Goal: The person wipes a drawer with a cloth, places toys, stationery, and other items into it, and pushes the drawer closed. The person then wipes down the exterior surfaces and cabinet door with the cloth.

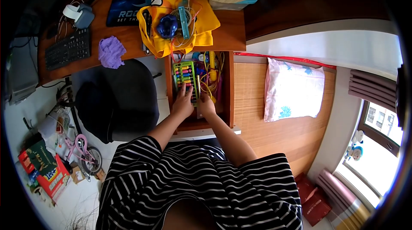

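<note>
An open wooden drawer (231,97) below the desk holds a green-framed abacus (185,70) with coloured beads, lying on its left side. My left hand (183,102) rests on the lower part of the abacus, fingers apart. Beside its right edge, my right hand (206,104) has its fingers bent near the frame; what they hold, if anything, is too small to make out. Yellow cables (219,69) and a yellow tube-like item (212,64) lie on the drawer's right side.
Above the drawer, a yellow bag (207,21) with a blue round object (166,27) lies on the desk (231,28). A purple cloth (111,52) and a keyboard (68,49) are further left. A black chair (133,101) stands left of the drawer.
</note>
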The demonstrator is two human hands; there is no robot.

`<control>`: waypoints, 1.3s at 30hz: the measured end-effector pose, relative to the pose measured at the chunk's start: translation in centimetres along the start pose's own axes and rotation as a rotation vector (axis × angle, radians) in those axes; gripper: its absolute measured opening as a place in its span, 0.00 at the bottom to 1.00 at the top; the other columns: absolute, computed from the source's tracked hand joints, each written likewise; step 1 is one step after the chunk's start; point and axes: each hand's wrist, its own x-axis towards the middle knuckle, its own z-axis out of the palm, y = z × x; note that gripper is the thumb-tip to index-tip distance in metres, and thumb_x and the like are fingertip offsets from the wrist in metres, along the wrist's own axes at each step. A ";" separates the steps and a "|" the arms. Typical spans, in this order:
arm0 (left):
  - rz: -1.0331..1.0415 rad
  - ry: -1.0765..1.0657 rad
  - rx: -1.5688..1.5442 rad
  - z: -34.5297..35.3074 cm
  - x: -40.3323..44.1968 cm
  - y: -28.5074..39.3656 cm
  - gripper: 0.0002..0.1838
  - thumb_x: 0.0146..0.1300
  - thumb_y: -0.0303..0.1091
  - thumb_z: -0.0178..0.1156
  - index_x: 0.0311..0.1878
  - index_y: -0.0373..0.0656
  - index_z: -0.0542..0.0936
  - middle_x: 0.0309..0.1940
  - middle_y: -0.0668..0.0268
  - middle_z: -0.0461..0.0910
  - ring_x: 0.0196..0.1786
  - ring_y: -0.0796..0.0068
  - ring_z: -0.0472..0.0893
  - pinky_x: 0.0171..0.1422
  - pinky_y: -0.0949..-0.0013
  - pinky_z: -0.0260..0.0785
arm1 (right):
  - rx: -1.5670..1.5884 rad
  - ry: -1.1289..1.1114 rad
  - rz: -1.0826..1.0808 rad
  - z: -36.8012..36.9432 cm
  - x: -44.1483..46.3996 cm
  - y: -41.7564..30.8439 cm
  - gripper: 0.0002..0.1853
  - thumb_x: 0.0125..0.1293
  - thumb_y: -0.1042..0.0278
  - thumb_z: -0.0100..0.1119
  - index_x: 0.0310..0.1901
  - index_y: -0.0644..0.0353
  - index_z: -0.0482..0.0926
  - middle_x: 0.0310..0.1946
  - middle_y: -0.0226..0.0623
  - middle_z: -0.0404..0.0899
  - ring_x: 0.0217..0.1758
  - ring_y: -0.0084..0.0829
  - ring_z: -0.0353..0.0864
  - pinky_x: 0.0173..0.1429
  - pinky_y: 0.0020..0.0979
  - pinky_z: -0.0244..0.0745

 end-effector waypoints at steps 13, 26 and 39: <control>0.055 0.163 -0.208 -0.3 2.2 -0.7 0.34 0.54 0.22 0.54 0.68 0.49 0.65 0.73 0.56 0.50 0.69 0.49 0.62 0.66 0.57 0.63 | 0.112 -0.122 0.039 -3.0 -1.8 -5.0 0.24 0.63 0.74 0.49 0.62 0.63 0.67 0.53 0.44 0.75 0.58 0.36 0.74 0.60 0.30 0.67; 0.387 0.749 -0.965 -11.1 -1.3 3.7 0.22 0.64 0.18 0.47 0.62 0.42 0.69 0.55 0.60 0.73 0.57 0.71 0.75 0.57 0.71 0.67 | 0.590 -0.066 -0.458 -6.9 -2.1 -19.8 0.17 0.65 0.77 0.52 0.56 0.65 0.70 0.48 0.36 0.77 0.51 0.24 0.73 0.56 0.24 0.68; 0.212 0.813 -0.772 -18.3 8.4 0.6 0.28 0.61 0.31 0.55 0.66 0.42 0.64 0.60 0.52 0.66 0.60 0.60 0.70 0.57 0.65 0.68 | 0.456 0.180 -0.508 -7.0 5.2 -27.7 0.16 0.57 0.79 0.53 0.49 0.67 0.71 0.41 0.42 0.75 0.44 0.35 0.75 0.50 0.30 0.71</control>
